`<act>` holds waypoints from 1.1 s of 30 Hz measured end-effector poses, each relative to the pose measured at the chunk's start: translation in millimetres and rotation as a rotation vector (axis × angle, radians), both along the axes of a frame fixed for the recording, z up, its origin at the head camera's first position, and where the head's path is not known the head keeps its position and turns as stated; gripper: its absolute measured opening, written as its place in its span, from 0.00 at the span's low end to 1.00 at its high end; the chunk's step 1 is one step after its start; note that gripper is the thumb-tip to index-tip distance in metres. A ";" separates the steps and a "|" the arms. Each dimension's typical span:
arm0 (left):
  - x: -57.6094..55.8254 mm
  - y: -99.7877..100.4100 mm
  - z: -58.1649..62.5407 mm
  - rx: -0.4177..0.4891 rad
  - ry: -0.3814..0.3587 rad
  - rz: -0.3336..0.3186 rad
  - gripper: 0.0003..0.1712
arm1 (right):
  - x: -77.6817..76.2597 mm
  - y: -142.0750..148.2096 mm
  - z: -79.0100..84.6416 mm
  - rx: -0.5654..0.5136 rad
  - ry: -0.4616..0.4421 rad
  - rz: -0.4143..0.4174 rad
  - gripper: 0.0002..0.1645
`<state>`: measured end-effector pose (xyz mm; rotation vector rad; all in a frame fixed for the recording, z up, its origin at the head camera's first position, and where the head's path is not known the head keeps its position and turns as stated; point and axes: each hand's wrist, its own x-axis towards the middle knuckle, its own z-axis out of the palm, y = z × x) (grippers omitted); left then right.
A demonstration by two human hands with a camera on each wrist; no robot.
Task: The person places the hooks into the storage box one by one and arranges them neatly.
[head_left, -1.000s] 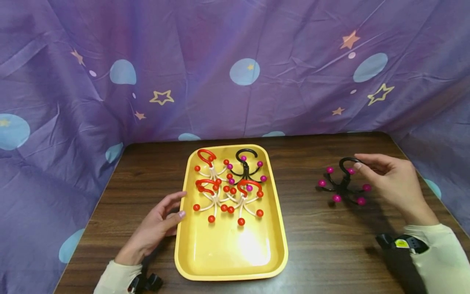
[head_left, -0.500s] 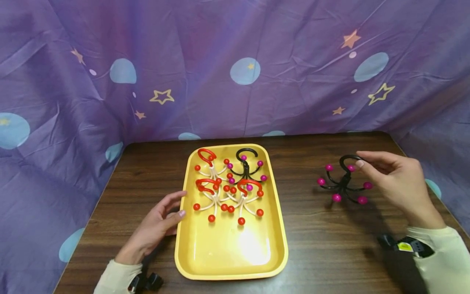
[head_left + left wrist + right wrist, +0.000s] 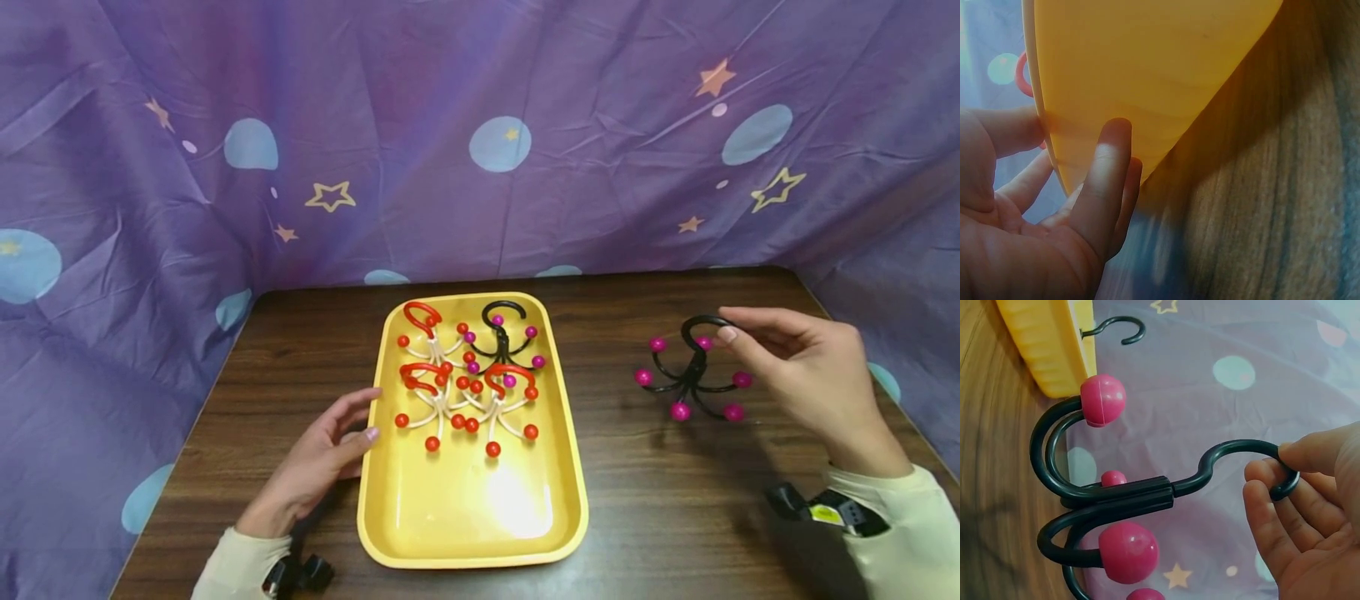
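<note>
My right hand (image 3: pixel 817 379) pinches the hook end of a black multi-arm hook hanger (image 3: pixel 693 371) with pink balls on its arm tips. In the right wrist view, the thumb and fingers hold the curved hook of this hanger (image 3: pixel 1169 494). It hangs upright, seemingly just off the table, right of a yellow tray (image 3: pixel 480 537). My left hand (image 3: pixel 318 467) rests its fingers against the tray's left side. In the left wrist view, straight fingers (image 3: pixel 1109 162) touch the tray's outer wall (image 3: pixel 1147 62).
Inside the tray's far half sit several similar hangers: a black one with magenta balls (image 3: pixel 502 346), and white ones (image 3: pixel 497 408) with red hooks and balls. Wooden table (image 3: pixel 637 500) surrounds the tray. A purple cloth with stars (image 3: pixel 420 208) hangs behind it.
My right hand has shifted slightly to the left with the black hanger over the last half second. The left hand and the tray stay in place.
</note>
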<state>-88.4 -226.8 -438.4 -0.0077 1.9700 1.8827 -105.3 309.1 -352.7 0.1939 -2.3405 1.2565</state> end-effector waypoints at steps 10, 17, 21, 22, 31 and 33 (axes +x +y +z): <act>0.1 -0.8 0.2 0.000 -0.002 -0.002 0.36 | 6.2 -17.7 11.7 -0.023 0.041 0.069 0.16; -0.2 -1.1 -0.9 -0.001 0.000 -0.003 0.35 | 6.9 -30.5 11.8 -0.040 0.087 0.134 0.17; -0.1 -0.8 -1.6 0.004 0.003 -0.001 0.36 | 8.9 -39.6 14.1 -0.029 0.097 0.149 0.16; 0.0 -0.8 -1.8 0.006 0.003 -0.002 0.36 | 9.9 -41.7 14.7 -0.025 0.096 0.152 0.16; 0.0 -0.2 -1.9 0.012 0.001 -0.003 0.36 | 20.8 -59.4 17.9 -0.018 0.122 0.201 0.17; -0.1 -0.2 -1.6 0.011 0.000 0.000 0.36 | 23.1 -62.7 19.0 -0.015 0.130 0.219 0.18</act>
